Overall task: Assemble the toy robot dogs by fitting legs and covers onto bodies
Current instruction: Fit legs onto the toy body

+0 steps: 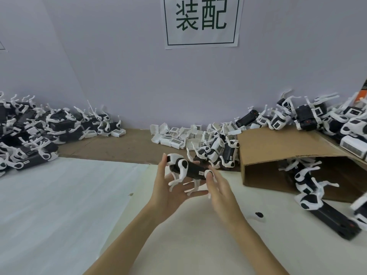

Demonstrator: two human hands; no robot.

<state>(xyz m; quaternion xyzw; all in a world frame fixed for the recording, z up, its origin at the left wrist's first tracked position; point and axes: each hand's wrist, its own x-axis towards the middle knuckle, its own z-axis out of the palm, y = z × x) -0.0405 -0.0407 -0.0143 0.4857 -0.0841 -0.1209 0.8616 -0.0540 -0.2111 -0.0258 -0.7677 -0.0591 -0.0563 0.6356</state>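
the black-and-white plastic toy robot dog [187, 170] sits between both hands above the pale table top [59, 205]. its far end is covered by the right hand [220, 190], and blur makes it hard to tell how its white legs seat on the black body. the left hand [168, 192] lies palm up under the dog, fingers fairly straight and spread wide, with one fingertip touching the white head end and the legs resting on the palm. the right hand's fingers are nearly straight, pressing against the dog's rear end; whether the thumb hooks behind it cannot be told.

just right of the right hand, a brown cardboard box [278, 149] lies on its side with its mouth facing the person; inside are several assembled dogs [303, 175], partly lost in shadow. more of them spill out in front of it and are cut off by the right frame edge.

beyond the hands lies a heap of loose white ribbed plastic covers [174, 135]. far to the left of the left hand is a pile of black bodies with white legs [29, 132], cut off at the edge. a small black-and-white part [258, 215] lies near the right forearm, too small to identify. above, a white paper sign with green characters [201, 20] is cropped at the top.
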